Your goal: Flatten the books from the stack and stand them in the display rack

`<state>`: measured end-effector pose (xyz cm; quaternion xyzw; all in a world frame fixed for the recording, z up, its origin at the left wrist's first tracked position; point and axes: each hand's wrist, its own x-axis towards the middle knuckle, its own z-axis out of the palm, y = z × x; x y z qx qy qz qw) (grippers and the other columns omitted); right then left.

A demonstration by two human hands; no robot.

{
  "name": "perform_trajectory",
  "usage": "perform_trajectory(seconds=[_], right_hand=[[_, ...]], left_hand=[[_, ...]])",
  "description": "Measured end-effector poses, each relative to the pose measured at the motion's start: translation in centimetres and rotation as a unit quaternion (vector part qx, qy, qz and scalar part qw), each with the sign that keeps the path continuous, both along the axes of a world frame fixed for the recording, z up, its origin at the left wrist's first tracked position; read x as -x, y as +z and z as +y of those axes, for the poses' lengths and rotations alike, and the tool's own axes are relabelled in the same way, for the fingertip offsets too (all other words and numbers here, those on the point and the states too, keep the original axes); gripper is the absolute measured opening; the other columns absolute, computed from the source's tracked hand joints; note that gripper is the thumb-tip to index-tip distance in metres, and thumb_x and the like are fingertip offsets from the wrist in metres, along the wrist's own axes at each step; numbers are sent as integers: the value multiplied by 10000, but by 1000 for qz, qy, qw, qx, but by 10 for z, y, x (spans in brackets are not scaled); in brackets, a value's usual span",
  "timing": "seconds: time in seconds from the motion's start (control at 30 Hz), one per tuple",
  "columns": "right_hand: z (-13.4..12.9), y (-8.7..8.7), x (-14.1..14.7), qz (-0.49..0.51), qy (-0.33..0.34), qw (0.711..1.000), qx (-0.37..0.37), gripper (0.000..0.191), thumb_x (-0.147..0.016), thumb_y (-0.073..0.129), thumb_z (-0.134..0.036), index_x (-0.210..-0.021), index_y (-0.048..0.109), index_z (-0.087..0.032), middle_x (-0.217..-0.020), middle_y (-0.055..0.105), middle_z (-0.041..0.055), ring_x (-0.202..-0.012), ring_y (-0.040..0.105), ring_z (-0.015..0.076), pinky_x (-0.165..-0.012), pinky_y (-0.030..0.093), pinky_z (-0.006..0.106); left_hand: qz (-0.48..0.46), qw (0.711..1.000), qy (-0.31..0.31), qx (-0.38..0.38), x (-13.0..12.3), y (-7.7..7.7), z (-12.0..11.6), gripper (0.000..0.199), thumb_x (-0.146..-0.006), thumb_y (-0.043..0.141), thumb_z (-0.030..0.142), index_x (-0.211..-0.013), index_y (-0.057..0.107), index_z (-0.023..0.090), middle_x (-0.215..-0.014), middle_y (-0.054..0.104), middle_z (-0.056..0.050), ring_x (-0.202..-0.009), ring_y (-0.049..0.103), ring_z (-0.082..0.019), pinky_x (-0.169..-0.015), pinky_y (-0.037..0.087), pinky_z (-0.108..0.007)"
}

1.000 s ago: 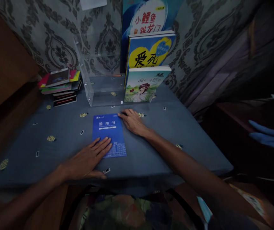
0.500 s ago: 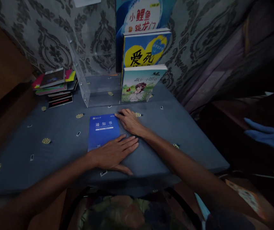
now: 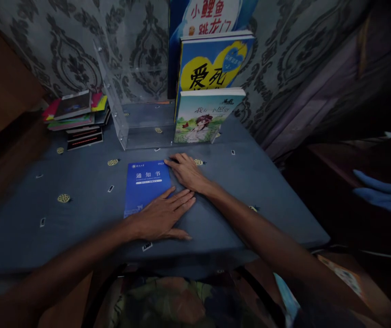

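A blue booklet (image 3: 147, 187) with white lettering lies flat on the table, its lower right part covered. Across that corner my left hand (image 3: 163, 215) rests palm down, fingers extended to the right and thumb apart. My right hand (image 3: 187, 172) lies at the booklet's upper right corner, touching it with a fingertip, its fingers spread out. Behind, a clear acrylic rack (image 3: 122, 132) holds a green book (image 3: 205, 118) in front, a blue and yellow book (image 3: 212, 64) and a taller blue book (image 3: 212, 18).
A pile of books and booklets (image 3: 77, 111) sits at the table's back left. The patterned tablecloth (image 3: 89, 218) covers the table, with patterned fabric (image 3: 75, 50) behind it. A blue-gloved hand (image 3: 387, 193) shows at the far right, off the table.
The view has shifted slightly. My left hand's fingers have moved a little up and left on the booklet, and its thumb sits higher. My right hand stays at the upper right corner.
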<state>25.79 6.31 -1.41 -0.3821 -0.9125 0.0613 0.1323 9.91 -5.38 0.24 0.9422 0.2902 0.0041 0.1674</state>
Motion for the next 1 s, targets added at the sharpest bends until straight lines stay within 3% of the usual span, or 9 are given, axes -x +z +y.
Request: perform_trajectory(seconds=[0.4, 0.77, 1.0], right_hand=[[4, -5, -1, 18, 5, 1000, -3, 441, -1023, 412, -191, -1433, 566, -245, -1320, 585, 131, -1173, 473, 293, -948, 414, 433], [3, -2, -1, 11, 5, 1000, 16, 485, -997, 418, -146, -1457, 539, -243, -1374, 558, 137, -1221, 455, 306, -982, 407, 461], [2, -2, 0, 14, 2, 1000, 11, 467, -1003, 409, -151, -1435, 560, -243, -1368, 558, 133, -1212, 453, 301, -971, 401, 439]], left_hand=[[13, 998, 52, -40, 37, -8, 18, 860, -990, 257, 715, -1632, 4, 202, -1686, 172, -122, -1572, 87, -243, -1271, 14, -467], [45, 970, 227, -77, 94, -7, 54, 825, -1013, 162, 689, -1625, 114, 137, -1682, 169, -158, -1566, 120, -278, -1257, 121, -513], [54, 977, 192, -80, 90, -6, 52, 826, -1013, 193, 686, -1630, 76, 149, -1687, 145, -154, -1568, 103, -291, -1257, 99, -524]])
